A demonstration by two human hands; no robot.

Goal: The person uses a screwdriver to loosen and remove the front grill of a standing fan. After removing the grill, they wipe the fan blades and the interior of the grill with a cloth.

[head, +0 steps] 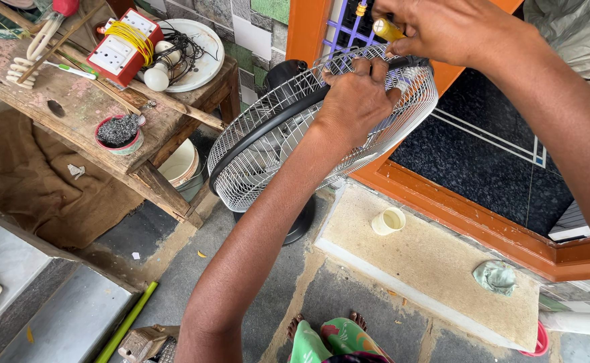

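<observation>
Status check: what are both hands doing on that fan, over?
Left hand gripping white wire fan guard. Right hand holds yellow-handled screwdriver at guard's top rim. Nothing in the way.

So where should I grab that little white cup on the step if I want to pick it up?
Probably best from above: the white cup stands upright on the stone step, open mouth up, nothing crowding it. Pinch its round side wall just under the rim, fingers opposite each other. The left hand and right hand are busy at the fan.
</observation>
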